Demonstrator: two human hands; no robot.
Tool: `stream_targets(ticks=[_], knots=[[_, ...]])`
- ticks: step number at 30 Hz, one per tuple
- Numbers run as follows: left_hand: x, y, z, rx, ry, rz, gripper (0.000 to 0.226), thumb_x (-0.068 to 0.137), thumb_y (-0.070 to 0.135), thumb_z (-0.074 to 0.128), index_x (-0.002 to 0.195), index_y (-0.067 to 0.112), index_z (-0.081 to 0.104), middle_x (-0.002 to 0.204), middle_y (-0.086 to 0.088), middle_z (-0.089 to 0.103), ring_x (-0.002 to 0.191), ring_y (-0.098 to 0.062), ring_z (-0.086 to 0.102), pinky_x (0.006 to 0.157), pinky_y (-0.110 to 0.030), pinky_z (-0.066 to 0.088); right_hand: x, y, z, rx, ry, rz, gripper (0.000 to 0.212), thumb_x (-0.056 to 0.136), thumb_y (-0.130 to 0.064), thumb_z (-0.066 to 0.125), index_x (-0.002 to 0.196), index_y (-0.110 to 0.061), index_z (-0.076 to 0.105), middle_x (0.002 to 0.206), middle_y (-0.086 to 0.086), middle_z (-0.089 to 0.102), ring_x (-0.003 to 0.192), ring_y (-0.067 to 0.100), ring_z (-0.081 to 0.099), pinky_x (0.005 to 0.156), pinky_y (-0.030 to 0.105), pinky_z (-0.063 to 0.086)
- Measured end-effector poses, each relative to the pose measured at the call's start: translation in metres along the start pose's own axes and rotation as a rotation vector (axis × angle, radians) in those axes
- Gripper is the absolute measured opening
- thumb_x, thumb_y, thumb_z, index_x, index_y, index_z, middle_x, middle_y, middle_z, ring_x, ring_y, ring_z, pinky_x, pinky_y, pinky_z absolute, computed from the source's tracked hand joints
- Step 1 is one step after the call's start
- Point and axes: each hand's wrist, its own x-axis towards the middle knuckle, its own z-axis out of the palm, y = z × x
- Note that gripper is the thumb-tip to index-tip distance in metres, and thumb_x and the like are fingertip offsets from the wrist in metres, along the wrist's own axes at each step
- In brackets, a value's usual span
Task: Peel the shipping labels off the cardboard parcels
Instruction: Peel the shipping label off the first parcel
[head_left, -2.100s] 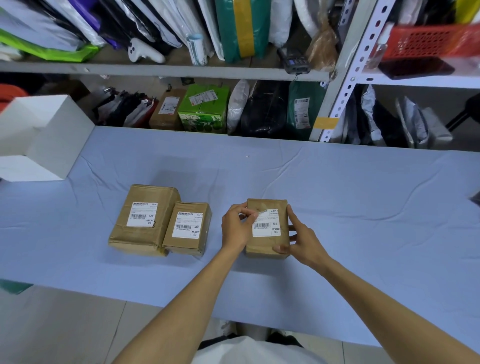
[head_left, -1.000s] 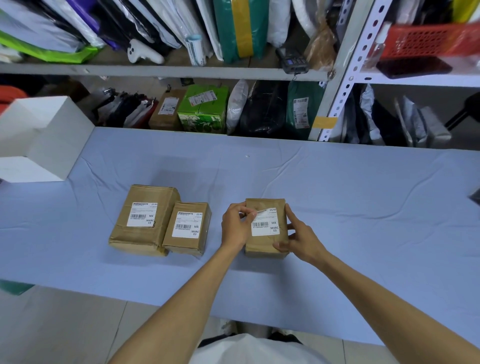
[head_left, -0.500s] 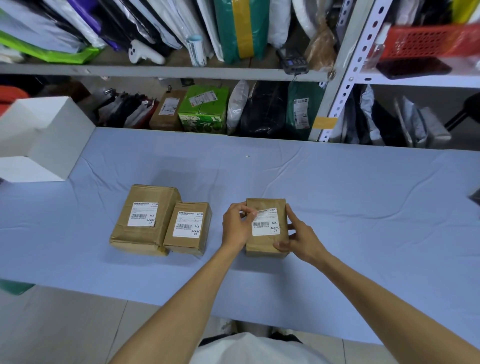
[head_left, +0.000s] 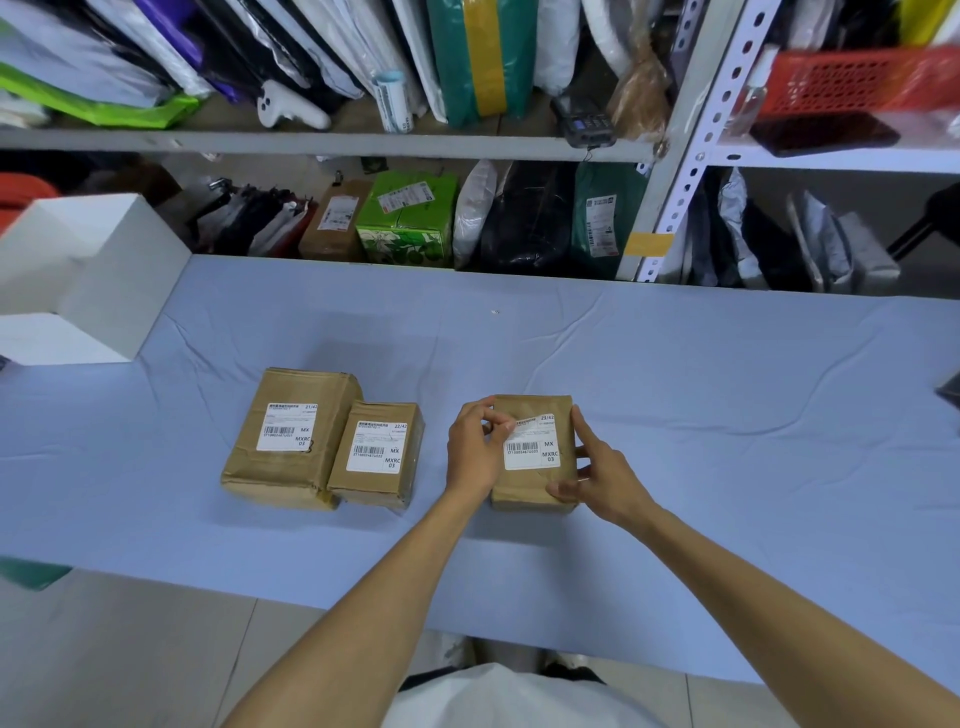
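Three brown cardboard parcels lie on the blue table cloth (head_left: 675, 415), each with a white shipping label. The right parcel (head_left: 530, 488) is between my hands. My left hand (head_left: 475, 449) pinches the lifted upper-left corner of its label (head_left: 532, 449). My right hand (head_left: 597, 473) grips the parcel's right side and front corner. A large parcel (head_left: 283, 441) and a smaller parcel (head_left: 376, 454) lie touching each other to the left, with their labels flat.
A white open box (head_left: 88, 280) stands at the table's far left. Metal shelves (head_left: 332, 143) packed with bags and parcels run along the back. A dark object (head_left: 950, 389) pokes in at the right edge.
The label's upper-left corner has come up a little more under my left fingers. The parcel and my right hand have barely moved.
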Motion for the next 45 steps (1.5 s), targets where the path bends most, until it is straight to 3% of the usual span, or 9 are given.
stream_targets(ticks=[9,16,26,32,37,42,45], knots=[[-0.0012,0.0006,-0.0007,0.000,0.001,0.011,0.020,0.087,0.008,0.066,0.071,0.020,0.061,0.134,0.000,0.055,0.108,-0.018,0.060,0.080,-0.016,0.045,0.0004,-0.0003,-0.0006,0.007,-0.015,-0.010,0.104,0.080,-0.003,0.073,0.152,-0.028,0.002,0.116,-0.001,0.050,0.079,0.003,0.059,0.052,0.005,0.045],[-0.0021,0.0026,-0.0017,0.016,-0.016,0.002,0.015,0.088,0.008,0.065,0.074,0.014,0.061,0.135,0.000,0.054,0.104,-0.014,0.058,0.068,0.000,0.043,0.0005,-0.0001,-0.0004,-0.005,-0.017,-0.013,0.105,0.080,-0.006,0.074,0.152,-0.028,0.001,0.117,-0.002,0.050,0.080,0.003,0.059,0.054,0.006,0.047],[-0.0036,0.0055,-0.0023,0.012,-0.026,-0.025,0.020,0.088,0.008,0.065,0.072,0.018,0.061,0.137,0.001,0.053,0.115,-0.021,0.058,0.074,-0.008,0.046,0.0008,-0.0010,-0.0003,-0.022,-0.012,-0.014,0.106,0.079,-0.006,0.074,0.152,-0.030,0.001,0.118,-0.002,0.051,0.079,0.003,0.060,0.054,0.006,0.047],[-0.0048,0.0066,-0.0035,0.017,-0.027,-0.019,0.018,0.088,0.007,0.065,0.073,0.017,0.061,0.138,0.001,0.052,0.116,-0.021,0.058,0.074,-0.006,0.045,0.0009,-0.0004,0.0001,-0.028,-0.010,-0.008,0.105,0.080,-0.004,0.074,0.152,-0.029,0.002,0.118,-0.001,0.052,0.078,0.002,0.059,0.052,0.006,0.047],[-0.0058,0.0072,-0.0032,0.016,-0.019,-0.025,0.016,0.088,0.007,0.065,0.075,0.016,0.064,0.139,-0.002,0.052,0.119,-0.021,0.057,0.091,-0.023,0.050,0.0015,-0.0005,-0.0003,-0.035,-0.007,0.004,0.106,0.079,-0.005,0.074,0.152,-0.030,0.001,0.118,0.000,0.053,0.078,0.004,0.060,0.052,0.006,0.046],[-0.0070,0.0077,-0.0036,0.023,-0.018,-0.051,0.009,0.089,0.008,0.065,0.080,0.010,0.064,0.141,-0.001,0.050,0.119,-0.020,0.056,0.065,-0.001,0.044,0.0029,-0.0021,0.0000,-0.050,0.000,0.019,0.108,0.078,-0.005,0.075,0.152,-0.032,0.001,0.117,-0.003,0.052,0.086,0.016,0.063,0.055,0.011,0.048],[-0.0060,0.0069,-0.0027,0.022,-0.020,-0.054,0.006,0.089,0.008,0.064,0.084,0.004,0.065,0.142,-0.004,0.050,0.119,-0.022,0.055,0.062,0.003,0.041,0.0031,-0.0025,0.0000,-0.045,0.004,0.025,0.108,0.077,-0.004,0.075,0.152,-0.032,0.002,0.118,-0.002,0.053,0.088,0.017,0.063,0.057,0.012,0.050]])
